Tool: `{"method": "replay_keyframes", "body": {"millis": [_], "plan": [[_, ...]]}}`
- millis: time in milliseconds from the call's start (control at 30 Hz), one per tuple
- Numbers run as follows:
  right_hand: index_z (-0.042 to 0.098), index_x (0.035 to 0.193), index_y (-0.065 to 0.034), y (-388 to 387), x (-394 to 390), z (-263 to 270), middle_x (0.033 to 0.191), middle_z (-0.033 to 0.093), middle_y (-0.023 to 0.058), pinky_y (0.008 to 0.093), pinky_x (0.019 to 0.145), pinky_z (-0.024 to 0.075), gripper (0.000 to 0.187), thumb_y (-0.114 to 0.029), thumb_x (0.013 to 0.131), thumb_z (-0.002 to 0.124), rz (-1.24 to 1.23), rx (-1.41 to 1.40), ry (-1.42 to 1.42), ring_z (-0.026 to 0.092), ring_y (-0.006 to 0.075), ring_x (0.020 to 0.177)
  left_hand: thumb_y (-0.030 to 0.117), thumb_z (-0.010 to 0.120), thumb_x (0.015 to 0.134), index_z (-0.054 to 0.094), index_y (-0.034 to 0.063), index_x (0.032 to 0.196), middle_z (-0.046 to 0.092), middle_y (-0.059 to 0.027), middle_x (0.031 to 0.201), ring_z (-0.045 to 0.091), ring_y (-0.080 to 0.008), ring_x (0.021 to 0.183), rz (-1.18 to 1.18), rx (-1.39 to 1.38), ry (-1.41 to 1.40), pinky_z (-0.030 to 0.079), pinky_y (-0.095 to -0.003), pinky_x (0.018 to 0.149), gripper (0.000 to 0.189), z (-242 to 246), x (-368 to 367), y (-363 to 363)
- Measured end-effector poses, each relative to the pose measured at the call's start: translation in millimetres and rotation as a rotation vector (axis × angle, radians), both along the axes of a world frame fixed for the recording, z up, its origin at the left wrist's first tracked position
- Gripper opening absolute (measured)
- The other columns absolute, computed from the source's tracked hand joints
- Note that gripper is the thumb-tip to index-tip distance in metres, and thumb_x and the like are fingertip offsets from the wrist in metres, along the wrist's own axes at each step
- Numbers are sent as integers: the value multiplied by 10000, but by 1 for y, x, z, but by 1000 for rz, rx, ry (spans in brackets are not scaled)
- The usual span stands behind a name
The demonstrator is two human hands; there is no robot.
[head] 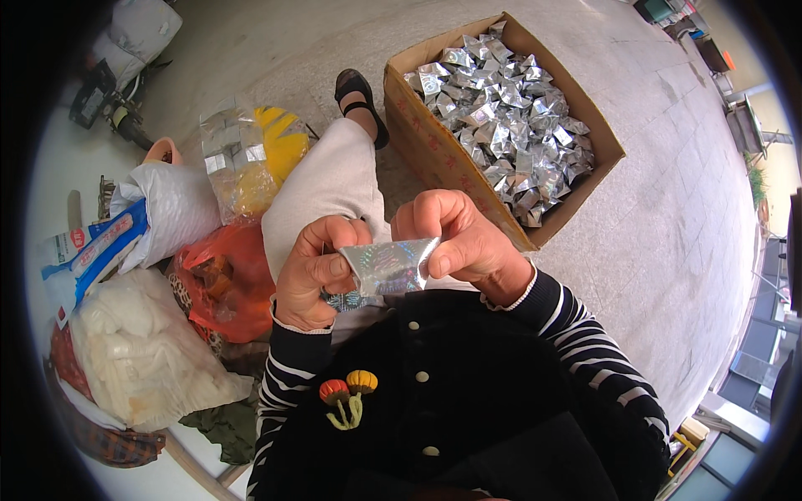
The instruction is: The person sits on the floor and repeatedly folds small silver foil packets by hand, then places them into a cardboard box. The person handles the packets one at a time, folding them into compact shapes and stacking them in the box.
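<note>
Between my two hands is a folded piece of silver holographic foil paper, held above my lap. My left hand pinches its left end between thumb and fingers. At the right end, my right hand grips it with the thumb on top and the fingers curled. More patterned foil shows below my left hand; whether it is a separate sheet I cannot tell. Beyond my right hand stands a cardboard box with many folded silver foil pieces heaped inside.
To the left lie a clear plastic bag with silver and yellow contents, a red plastic bag, a white woven sack and a whitish plastic bag. A parked two-wheeler stands at the far left.
</note>
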State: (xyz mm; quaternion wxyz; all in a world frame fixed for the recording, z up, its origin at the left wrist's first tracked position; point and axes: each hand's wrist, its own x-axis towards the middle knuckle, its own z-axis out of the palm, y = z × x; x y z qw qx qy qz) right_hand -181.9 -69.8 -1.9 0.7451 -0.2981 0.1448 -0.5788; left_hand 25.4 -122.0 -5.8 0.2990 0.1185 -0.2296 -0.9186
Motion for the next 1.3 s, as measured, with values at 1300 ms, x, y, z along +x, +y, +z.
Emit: {"method": "replay_keyframes", "body": {"millis": [1300], "plan": [[681, 1038, -8, 3, 22, 8, 936, 665, 26, 224, 717, 508, 203, -40, 851, 755, -186, 12, 802, 618, 68, 796, 309, 522, 937, 555, -12, 1180, 603, -134, 1094, 571, -194, 970, 589, -339, -318, 456, -326, 858, 404, 10, -15, 7]]}}
